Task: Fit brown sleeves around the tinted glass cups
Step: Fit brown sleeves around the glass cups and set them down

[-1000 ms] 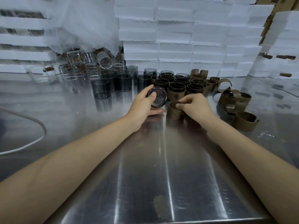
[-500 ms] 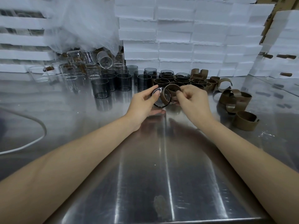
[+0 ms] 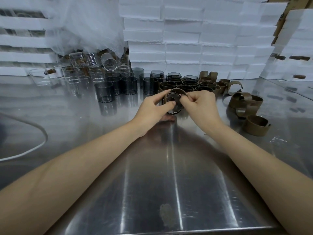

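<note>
My left hand [image 3: 153, 106] grips a tinted glass cup [image 3: 173, 110] tipped on its side, mouth toward me, just above the steel table [image 3: 152, 184]. My right hand [image 3: 198, 103] pinches a brown sleeve [image 3: 176, 94] that sits around the cup's rim. Bare tinted cups [image 3: 105, 91] stand behind and to the left. A cluster of sleeved cups [image 3: 183, 83] stands right behind my hands. Loose brown sleeves [image 3: 245, 102] lie at the right.
Clear glass cups [image 3: 72, 75] crowd the back left under crumpled white netting [image 3: 88, 24]. Stacked white foam boxes [image 3: 194, 39] wall off the back. A white cable [image 3: 33, 146] curves across the table at the left.
My right hand lifted the brown sleeve off the table, brought it to the cup in my left hand, and now the sleeve is around the cup's rim.
</note>
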Available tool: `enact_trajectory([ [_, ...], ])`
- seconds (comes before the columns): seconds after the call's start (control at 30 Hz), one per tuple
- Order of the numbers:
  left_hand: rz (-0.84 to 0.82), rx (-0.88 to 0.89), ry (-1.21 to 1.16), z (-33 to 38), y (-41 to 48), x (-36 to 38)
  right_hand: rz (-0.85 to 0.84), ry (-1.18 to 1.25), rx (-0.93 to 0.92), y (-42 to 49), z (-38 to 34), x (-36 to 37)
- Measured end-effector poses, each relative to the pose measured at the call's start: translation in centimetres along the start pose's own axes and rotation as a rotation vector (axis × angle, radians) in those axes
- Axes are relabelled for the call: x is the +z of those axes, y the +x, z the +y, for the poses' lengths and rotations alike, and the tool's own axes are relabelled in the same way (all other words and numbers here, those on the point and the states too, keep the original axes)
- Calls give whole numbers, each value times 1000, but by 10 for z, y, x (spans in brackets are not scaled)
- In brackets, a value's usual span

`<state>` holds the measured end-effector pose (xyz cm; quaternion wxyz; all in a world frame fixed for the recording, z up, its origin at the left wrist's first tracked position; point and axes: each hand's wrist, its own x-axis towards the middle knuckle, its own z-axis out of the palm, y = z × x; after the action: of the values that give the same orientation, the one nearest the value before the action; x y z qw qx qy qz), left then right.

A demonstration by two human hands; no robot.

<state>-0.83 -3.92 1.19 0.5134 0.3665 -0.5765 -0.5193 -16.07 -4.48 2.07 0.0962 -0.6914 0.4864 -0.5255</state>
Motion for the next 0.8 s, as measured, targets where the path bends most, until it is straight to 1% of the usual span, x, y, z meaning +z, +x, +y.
enact_trajectory([
  [0.2, 5, -25, 32, 1, 1, 2, 8, 80, 40, 4, 3, -2],
  [0.53, 19, -57, 52, 7, 0, 4, -10, 107, 45, 10, 11, -3],
  [0.8, -7, -19, 117, 5, 1, 3, 2, 111, 70, 12, 16, -2],
])
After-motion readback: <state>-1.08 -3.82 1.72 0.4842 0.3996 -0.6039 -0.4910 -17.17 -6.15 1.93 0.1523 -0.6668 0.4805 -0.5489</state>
